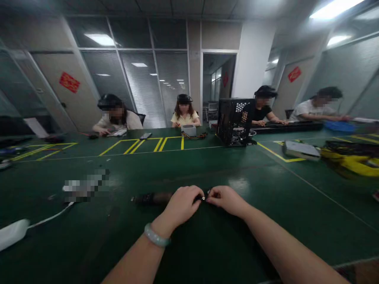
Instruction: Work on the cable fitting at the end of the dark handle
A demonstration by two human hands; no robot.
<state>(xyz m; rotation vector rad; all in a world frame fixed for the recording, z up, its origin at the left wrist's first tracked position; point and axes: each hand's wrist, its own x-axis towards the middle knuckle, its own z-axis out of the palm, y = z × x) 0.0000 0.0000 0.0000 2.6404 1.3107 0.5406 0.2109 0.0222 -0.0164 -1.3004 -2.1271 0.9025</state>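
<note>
A long, dark, roughly cylindrical object [160, 198] lies across the green table in front of me, with a small shiny tip at its left end. My left hand [185, 203] curls over its right part, thumb and fingers closed around it. A small bright metal piece [203, 198] shows between my two hands. My right hand [226, 200] is pinched close to that piece, with thumb and forefinger together. Whatever those fingers hold is hidden. The exact kind of the dark object cannot be made out.
A white charger [13, 234] with a cable lies at left, near a blurred-out item [85, 185]. Farther back stand a black computer case [236, 122] and a grey box [188, 130]. A silver box [301, 150] and yellow-black cables [352, 157] lie right. Several people sit opposite.
</note>
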